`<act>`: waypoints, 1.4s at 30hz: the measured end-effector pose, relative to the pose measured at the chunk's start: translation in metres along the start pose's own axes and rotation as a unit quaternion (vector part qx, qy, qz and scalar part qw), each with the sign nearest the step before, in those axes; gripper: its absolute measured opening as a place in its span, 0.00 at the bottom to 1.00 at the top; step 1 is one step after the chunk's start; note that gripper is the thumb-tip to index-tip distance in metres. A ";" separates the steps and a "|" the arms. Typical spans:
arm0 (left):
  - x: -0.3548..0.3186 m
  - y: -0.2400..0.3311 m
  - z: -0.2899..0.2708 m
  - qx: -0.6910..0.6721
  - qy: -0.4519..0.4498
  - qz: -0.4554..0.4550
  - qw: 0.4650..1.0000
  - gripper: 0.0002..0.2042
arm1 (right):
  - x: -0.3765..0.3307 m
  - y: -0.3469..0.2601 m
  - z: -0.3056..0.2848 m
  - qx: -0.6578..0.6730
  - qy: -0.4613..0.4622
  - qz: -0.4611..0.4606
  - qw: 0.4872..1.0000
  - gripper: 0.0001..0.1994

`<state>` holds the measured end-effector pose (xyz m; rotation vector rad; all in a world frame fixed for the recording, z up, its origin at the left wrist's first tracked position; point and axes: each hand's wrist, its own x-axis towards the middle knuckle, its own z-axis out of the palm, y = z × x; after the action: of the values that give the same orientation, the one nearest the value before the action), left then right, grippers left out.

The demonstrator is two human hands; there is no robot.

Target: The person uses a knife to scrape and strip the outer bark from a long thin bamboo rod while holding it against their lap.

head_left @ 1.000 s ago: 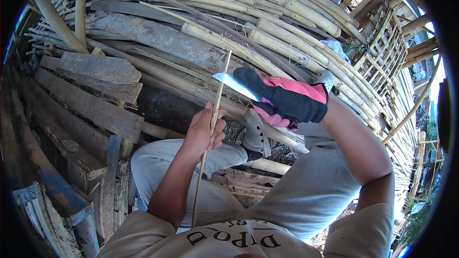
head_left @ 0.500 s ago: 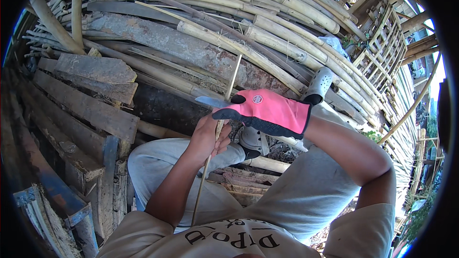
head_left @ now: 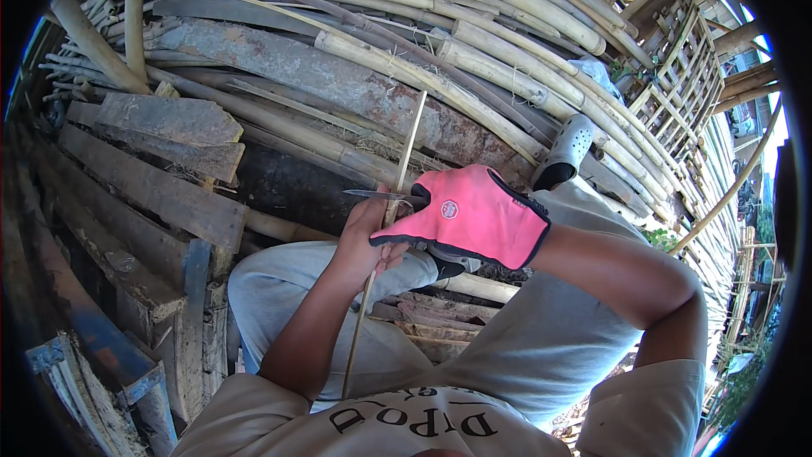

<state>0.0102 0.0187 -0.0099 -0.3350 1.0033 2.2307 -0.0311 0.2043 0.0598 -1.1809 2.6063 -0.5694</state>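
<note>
A thin bamboo strip (head_left: pixel 412 137) runs from beside my belly up past both hands, its pale upper end free. My bare left hand (head_left: pixel 362 241) is closed around it at mid-length. In a pink glove with dark edging, my right hand (head_left: pixel 461 213) grips a knife (head_left: pixel 372 195), its handle mostly hidden in the fist. The narrow blade points left and lies across the strip just above my left fingers. The gloved thumb reaches down toward my left hand, close to the strip.
Bamboo poles (head_left: pixel 524 89) lie piled across the far side, with a rusty plank (head_left: pixel 279 63) among them. Weathered boards (head_left: pixel 152 178) are stacked at the left. My grey clog (head_left: pixel 571 148) rests by the poles. A woven bamboo lattice (head_left: pixel 677 76) stands at far right.
The gloved right hand has rolled, so more of its back shows and the blade now looks edge-on and narrower. The left hand and the strip have barely moved.
</note>
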 end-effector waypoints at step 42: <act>0.002 -0.011 0.013 0.012 -0.031 -0.002 0.999 0.22 | -0.002 0.034 -0.035 0.210 0.001 0.161 0.964 0.23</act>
<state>0.0163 0.0346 -0.0089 -0.2557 0.9941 2.2105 -0.0653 0.2348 0.0764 -0.6122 2.4305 -0.9839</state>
